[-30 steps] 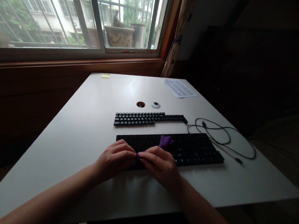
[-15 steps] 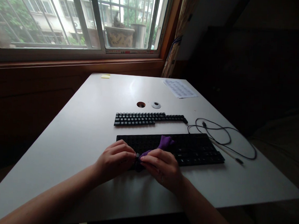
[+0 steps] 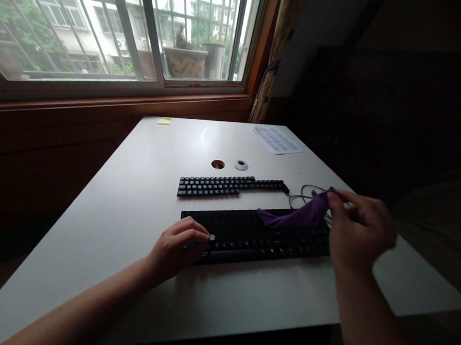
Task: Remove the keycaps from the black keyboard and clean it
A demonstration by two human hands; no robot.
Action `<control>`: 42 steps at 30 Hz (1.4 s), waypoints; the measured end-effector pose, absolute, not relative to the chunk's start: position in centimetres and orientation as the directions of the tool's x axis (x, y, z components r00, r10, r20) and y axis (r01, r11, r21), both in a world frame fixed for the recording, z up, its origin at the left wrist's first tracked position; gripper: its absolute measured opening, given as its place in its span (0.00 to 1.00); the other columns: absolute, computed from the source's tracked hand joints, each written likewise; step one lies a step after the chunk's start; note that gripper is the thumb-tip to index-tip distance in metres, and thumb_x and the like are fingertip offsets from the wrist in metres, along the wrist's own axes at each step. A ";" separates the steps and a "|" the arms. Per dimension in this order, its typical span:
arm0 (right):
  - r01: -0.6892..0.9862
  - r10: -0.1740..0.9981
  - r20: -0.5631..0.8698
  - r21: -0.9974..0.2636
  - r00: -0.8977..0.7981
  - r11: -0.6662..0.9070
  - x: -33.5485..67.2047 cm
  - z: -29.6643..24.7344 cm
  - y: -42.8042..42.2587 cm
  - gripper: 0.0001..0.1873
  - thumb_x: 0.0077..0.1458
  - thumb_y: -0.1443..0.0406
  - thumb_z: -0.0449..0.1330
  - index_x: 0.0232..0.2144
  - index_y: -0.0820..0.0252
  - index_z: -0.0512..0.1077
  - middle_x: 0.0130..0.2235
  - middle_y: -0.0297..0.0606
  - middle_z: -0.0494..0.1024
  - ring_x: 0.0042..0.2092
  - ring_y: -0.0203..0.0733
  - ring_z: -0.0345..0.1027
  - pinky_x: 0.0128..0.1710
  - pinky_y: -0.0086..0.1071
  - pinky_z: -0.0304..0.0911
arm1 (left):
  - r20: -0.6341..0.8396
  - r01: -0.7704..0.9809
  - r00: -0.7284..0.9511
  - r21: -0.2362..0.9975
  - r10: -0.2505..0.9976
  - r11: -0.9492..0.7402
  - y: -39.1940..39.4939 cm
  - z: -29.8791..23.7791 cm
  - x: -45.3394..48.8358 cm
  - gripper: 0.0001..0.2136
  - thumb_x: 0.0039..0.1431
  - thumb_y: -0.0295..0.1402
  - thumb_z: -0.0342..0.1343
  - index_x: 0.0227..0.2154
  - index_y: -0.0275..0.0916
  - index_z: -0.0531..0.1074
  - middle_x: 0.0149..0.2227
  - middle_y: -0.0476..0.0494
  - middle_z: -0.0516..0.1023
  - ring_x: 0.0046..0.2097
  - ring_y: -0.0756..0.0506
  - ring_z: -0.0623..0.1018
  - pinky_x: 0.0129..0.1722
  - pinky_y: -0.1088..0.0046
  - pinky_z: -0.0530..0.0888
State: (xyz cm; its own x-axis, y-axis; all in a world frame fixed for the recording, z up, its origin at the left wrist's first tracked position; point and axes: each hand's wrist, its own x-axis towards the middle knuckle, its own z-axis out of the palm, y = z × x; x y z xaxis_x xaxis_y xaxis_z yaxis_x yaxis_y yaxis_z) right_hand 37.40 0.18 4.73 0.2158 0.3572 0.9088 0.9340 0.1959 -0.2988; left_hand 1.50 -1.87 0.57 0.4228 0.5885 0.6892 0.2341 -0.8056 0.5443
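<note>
Over the near left part of a black keyboard (image 3: 246, 227), my left hand (image 3: 182, 242) pinches a small keycap (image 3: 212, 238) between thumb and fingertips. My right hand (image 3: 361, 225) is raised at the keyboard's right end, its fingers closed on a corner of a purple cloth (image 3: 303, 215). The cloth stretches leftward and hangs over the keyboard's upper right part. Behind the keyboard lie rows of loose keycaps (image 3: 210, 186), set side by side in keyboard order.
A black cable (image 3: 303, 185) is coiled right of the keycap rows, partly behind the cloth. Farther back on the white table (image 3: 137, 188) are a round hole (image 3: 217, 164), a round grommet cover (image 3: 240, 165), printed papers (image 3: 278, 140) and a yellow sticky note (image 3: 164, 121).
My right hand has moved away from my left, up and to the right, drawing the purple cloth with it. My left hand stays in nearly the same place with the keycap.
</note>
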 end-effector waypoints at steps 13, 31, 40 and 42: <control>0.764 0.612 0.751 -0.238 -0.247 0.600 33.2 4.3 0.1 0.11 0.58 0.69 0.63 0.43 0.56 0.77 0.39 0.39 0.76 0.41 0.41 0.71 0.41 0.35 0.69 | 0.578 0.216 0.363 0.710 0.731 -0.670 -1.6 0.2 1.5 0.06 0.56 0.21 0.60 0.34 0.38 0.74 0.37 0.42 0.76 0.39 0.47 0.78 0.38 0.71 0.76; 0.404 0.638 0.574 -0.495 -0.513 0.769 23.7 1.5 -1.3 0.11 0.60 0.64 0.61 0.46 0.56 0.75 0.37 0.38 0.76 0.37 0.37 0.72 0.35 0.30 0.70 | 0.441 0.128 0.399 0.841 0.804 -0.525 -1.2 -0.5 1.3 0.01 0.59 0.27 0.60 0.33 0.37 0.74 0.39 0.40 0.75 0.39 0.46 0.77 0.38 0.71 0.75; 0.410 0.624 0.599 -0.471 -0.502 0.781 23.6 0.3 -1.3 0.10 0.60 0.65 0.61 0.45 0.57 0.74 0.38 0.39 0.75 0.37 0.38 0.72 0.37 0.30 0.71 | 0.331 0.069 0.417 0.917 0.847 -0.393 -0.9 -0.3 1.2 0.03 0.60 0.30 0.61 0.34 0.36 0.77 0.40 0.40 0.74 0.41 0.46 0.77 0.40 0.70 0.75; 0.424 0.609 0.610 -0.438 -0.507 0.792 23.6 0.1 -1.4 0.10 0.60 0.65 0.61 0.45 0.57 0.74 0.39 0.39 0.76 0.37 0.38 0.72 0.36 0.30 0.70 | 0.320 0.060 0.416 0.924 0.851 -0.377 -0.8 -0.3 1.1 0.03 0.61 0.31 0.61 0.34 0.36 0.77 0.39 0.41 0.74 0.41 0.46 0.77 0.40 0.70 0.75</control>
